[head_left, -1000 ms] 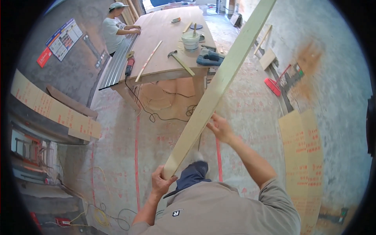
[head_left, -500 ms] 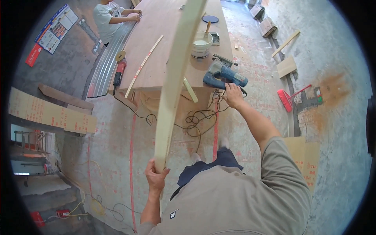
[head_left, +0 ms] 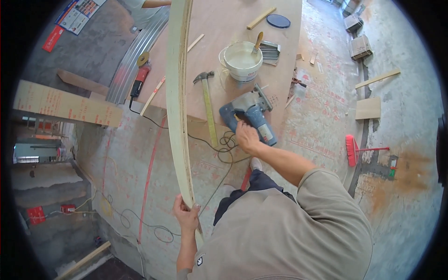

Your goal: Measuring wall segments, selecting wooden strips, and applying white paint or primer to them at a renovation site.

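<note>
My left hand [head_left: 187, 215] is closed round the near end of a long, pale plywood strip [head_left: 176, 100], which stretches away across the table edge and out of view at the top. My right hand [head_left: 248, 139] grips the handle of a blue-grey jigsaw [head_left: 259, 122] at the table's near right corner. The jigsaw's metal base plate points to the far right. Left of it lies a claw hammer [head_left: 207, 100], its yellowish handle sticking out past the edge. Behind the jigsaw stands a white bucket [head_left: 242, 74] of whitish stuff, with a brush [head_left: 258, 41] in it.
A red angle grinder [head_left: 140, 81] lies on the table [head_left: 205, 44] at left, beside long metal channels [head_left: 125, 72]. Another person's arm [head_left: 156, 3] shows at the far left. Cables [head_left: 226, 148] loop below the table edge. A red broom [head_left: 351, 150] lies at right.
My view has shifted left and closer to the table. The strip has swung left, uncovering the hammer. My right hand has drawn the jigsaw closer, its base plate turning farther round.
</note>
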A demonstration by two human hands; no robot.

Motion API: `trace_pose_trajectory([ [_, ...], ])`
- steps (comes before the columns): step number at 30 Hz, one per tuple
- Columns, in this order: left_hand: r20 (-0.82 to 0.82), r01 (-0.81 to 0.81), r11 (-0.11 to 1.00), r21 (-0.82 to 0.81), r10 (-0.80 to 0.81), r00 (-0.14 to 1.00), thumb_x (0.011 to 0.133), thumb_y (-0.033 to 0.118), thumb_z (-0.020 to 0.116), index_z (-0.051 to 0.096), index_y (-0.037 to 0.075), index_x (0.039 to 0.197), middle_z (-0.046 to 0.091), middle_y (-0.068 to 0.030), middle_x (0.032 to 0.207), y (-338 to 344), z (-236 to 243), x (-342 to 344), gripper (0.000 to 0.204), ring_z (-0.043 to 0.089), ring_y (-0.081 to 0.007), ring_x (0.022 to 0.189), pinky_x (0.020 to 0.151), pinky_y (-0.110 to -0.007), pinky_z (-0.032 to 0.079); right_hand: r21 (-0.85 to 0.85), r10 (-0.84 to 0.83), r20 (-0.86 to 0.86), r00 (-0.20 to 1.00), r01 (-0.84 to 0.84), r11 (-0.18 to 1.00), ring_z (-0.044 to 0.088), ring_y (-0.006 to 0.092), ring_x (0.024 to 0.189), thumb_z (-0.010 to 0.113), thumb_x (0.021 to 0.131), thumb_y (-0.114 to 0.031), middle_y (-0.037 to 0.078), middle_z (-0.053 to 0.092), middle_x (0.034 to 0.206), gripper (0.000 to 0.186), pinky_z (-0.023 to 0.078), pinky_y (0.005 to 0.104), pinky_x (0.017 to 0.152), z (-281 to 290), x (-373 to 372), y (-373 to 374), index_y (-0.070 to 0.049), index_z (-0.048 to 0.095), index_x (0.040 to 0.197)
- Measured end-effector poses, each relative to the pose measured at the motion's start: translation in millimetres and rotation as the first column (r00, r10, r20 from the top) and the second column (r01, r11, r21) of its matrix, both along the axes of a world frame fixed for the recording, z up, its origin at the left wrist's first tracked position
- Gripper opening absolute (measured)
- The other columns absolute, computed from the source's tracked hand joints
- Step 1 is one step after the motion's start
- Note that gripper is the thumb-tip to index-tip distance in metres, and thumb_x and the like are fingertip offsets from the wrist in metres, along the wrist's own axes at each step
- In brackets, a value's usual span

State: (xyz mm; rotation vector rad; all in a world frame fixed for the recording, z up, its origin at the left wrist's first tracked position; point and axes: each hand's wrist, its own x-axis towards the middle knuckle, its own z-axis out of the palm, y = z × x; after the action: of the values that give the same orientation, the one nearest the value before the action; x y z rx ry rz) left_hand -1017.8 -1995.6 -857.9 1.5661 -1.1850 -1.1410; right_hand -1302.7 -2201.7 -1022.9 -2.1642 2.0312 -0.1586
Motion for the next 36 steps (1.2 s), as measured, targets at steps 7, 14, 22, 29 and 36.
trace_pose_trajectory([
  [7, 0.016, -0.146, 0.989, 0.011, 0.146, 0.989, 0.074, 0.004, 0.072, 0.055, -0.001, 0.112, 0.053, 0.0001, 0.091, 19.4, 7.6, -36.5, 0.042, 0.052, -0.0070, 0.077, 0.066, -0.022, 0.044, 0.047, -0.090, 0.185, 0.979, 0.083, 0.995, 0.070, 0.0274, 0.086, 0.055, 0.085, -0.008, 0.019, 0.066, 0.099, 0.046, 0.057, 0.0336, 0.068, 3.1, 44.4, -43.5, 0.017, 0.044, 0.123],
  [14, 0.038, -0.286, 0.955, 0.075, 0.284, 0.958, 0.070, -0.002, 0.070, 0.054, -0.001, 0.111, 0.053, -0.0019, 0.091, 59.3, 19.7, -52.0, 0.044, 0.053, -0.0089, 0.078, 0.068, -0.023, 0.045, 0.006, -0.004, 0.214, 0.977, 0.002, 1.000, 0.070, 0.0281, 0.088, 0.058, 0.084, -0.010, 0.022, 0.066, 0.099, 0.050, 0.057, 0.0326, 0.071, 7.9, 41.4, -81.2, 0.018, 0.044, 0.123],
  [22, 0.123, -0.255, 0.964, 0.075, 0.245, 0.962, 0.068, 0.001, 0.075, 0.055, -0.002, 0.113, 0.057, -0.0040, 0.098, 86.5, 0.0, -58.5, 0.049, 0.056, -0.0135, 0.090, 0.082, -0.029, 0.046, -0.051, 0.203, 0.271, 0.941, -0.196, 0.979, 0.069, 0.0350, 0.089, 0.060, 0.081, -0.004, 0.026, 0.067, 0.099, 0.050, 0.056, 0.0398, 0.076, 4.8, 37.6, -143.7, 0.019, 0.042, 0.121],
  [29, 0.169, -0.158, 0.985, 0.076, 0.144, 0.975, 0.069, 0.004, 0.079, 0.055, -0.003, 0.113, 0.059, -0.0058, 0.099, 59.2, 9.1, -90.8, 0.050, 0.057, -0.0159, 0.093, 0.085, -0.030, 0.046, -0.630, 0.539, 0.579, 0.611, -0.084, 0.772, 0.056, 0.0347, 0.100, 0.064, 0.089, -0.031, 0.019, 0.059, 0.099, 0.034, 0.045, 0.0457, 0.089, 59.0, 6.6, -41.8, 0.000, 0.059, 0.102],
  [36, 0.104, 0.304, 0.948, -0.094, -0.294, 0.950, 0.073, 0.002, 0.073, 0.044, -0.001, 0.134, 0.057, -0.0150, 0.119, -0.3, 19.4, -155.4, 0.067, 0.054, -0.0233, 0.111, 0.099, -0.035, 0.041, 0.199, -0.191, 0.967, -0.171, 0.029, 0.980, 0.056, 0.0216, 0.105, 0.047, 0.101, -0.031, 0.015, 0.059, 0.114, 0.047, 0.045, 0.0371, 0.093, 149.4, -2.6, 136.5, 0.000, 0.042, 0.135],
])
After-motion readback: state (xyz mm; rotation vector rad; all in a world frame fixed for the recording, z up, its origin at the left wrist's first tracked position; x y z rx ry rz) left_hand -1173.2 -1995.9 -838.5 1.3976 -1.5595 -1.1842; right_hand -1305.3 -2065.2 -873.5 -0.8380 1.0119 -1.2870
